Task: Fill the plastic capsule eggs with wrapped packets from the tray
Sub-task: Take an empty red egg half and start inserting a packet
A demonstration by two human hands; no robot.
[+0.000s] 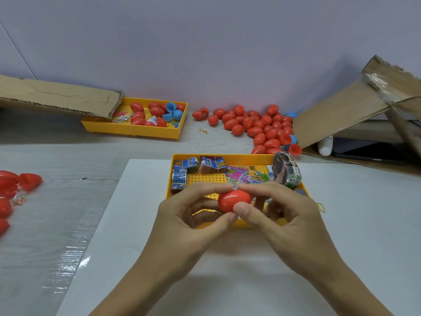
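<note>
A closed red capsule egg (234,201) is held above the near edge of the yellow tray (227,157) of wrapped packets (192,164), pinched from both ends: the left hand (193,215) and right hand (282,213) each close their grip on it with thumb and fingertips. More red eggs (257,125) lie heaped farther back on the counter (68,156).

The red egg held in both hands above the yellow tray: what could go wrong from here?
1. The red egg is only pinched by the fingertips of the left hand and right hand; being smooth, it may slip into the yellow tray.
2. If not pressed fully closed, it may open later.
</note>
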